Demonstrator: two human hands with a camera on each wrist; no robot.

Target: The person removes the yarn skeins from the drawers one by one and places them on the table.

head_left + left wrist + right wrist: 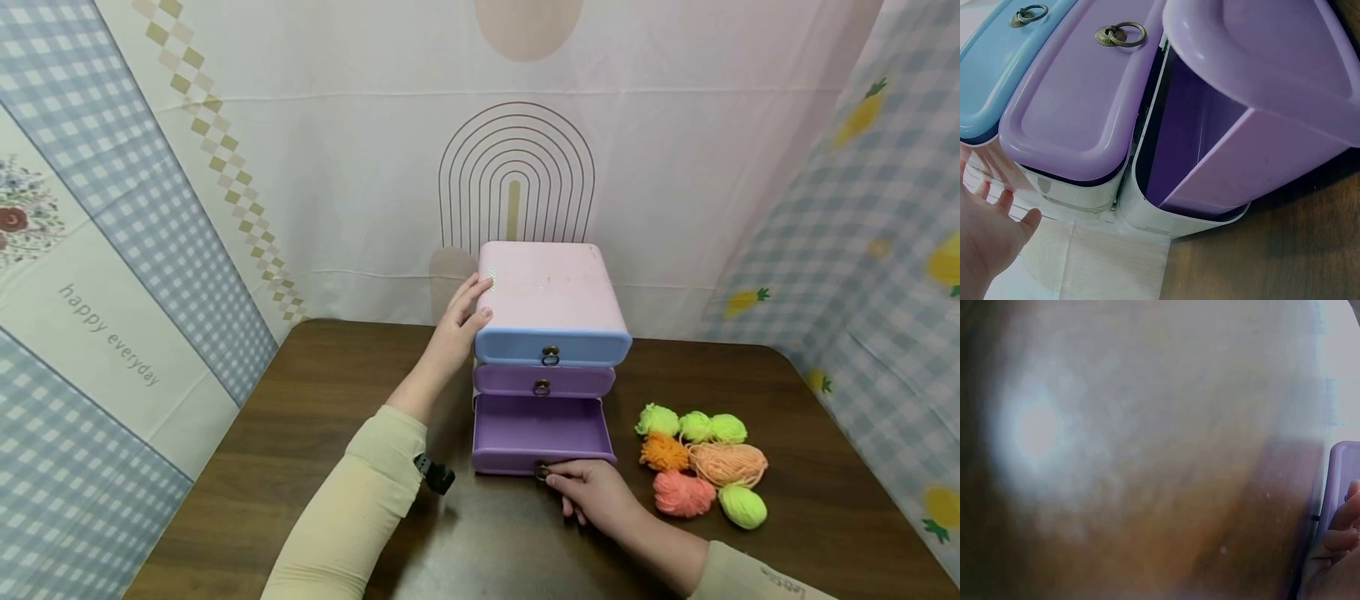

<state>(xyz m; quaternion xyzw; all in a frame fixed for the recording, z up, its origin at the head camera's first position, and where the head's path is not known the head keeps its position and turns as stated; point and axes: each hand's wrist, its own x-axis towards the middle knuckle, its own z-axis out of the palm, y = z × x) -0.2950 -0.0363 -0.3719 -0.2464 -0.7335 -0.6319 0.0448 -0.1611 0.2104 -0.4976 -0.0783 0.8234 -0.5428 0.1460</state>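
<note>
A small chest of drawers [551,283] with a pink top stands against the back cloth. Its blue top drawer [510,347] and purple middle drawer [502,381] are pushed in. The purple bottom drawer [502,462] is pulled out, and its inside is bare. My right hand [600,496] pinches the ring handle [542,472] on that drawer's front. My left hand [453,329] rests on the chest's upper left side, fingers straight along the pink edge. In the left wrist view the left hand [991,231] lies beside the blue drawer's end.
To the right of the chest lie several yarn balls: green [742,507], orange [663,452], peach [727,463] and coral [682,493]. They sit on a dark wooden table [300,467]. Patterned cloths hang at the back and both sides.
</note>
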